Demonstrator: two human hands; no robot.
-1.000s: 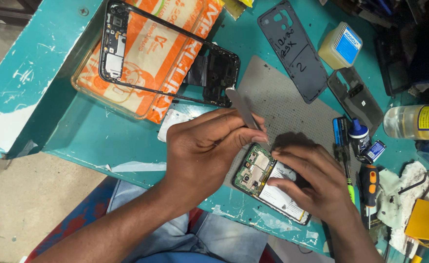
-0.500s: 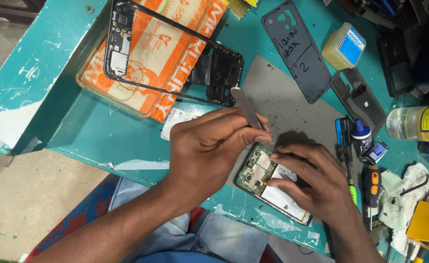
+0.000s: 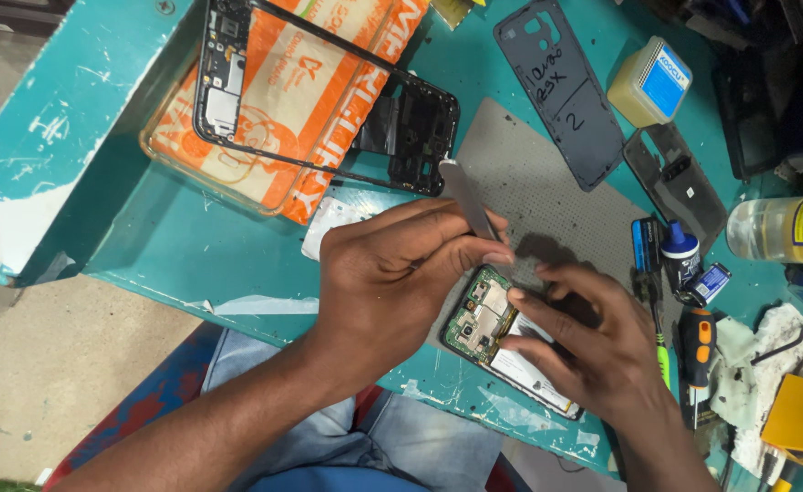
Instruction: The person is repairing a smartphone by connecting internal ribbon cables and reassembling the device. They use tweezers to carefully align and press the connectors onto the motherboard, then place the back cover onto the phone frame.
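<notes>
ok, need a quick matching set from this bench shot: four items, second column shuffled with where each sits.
Items:
1. tweezers
2. open phone
3. empty phone frame
4. screwdriver

Places:
A. on the orange packet
B. pinched in the left hand
C. right of the right hand
D. under both hands, at the table edge

Pairs: 1-B, 2-D, 3-A, 4-C

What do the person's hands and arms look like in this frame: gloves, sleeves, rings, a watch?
Both hands are bare: no gloves on the left hand or the right hand. No rings show on the visible fingers, and no watch or band shows at either wrist. The left forearm is uncovered to the frame edge, with no sleeve in view. Only a short stretch of the right forearm shows, also unsleeved. Fingernails are short.
</notes>
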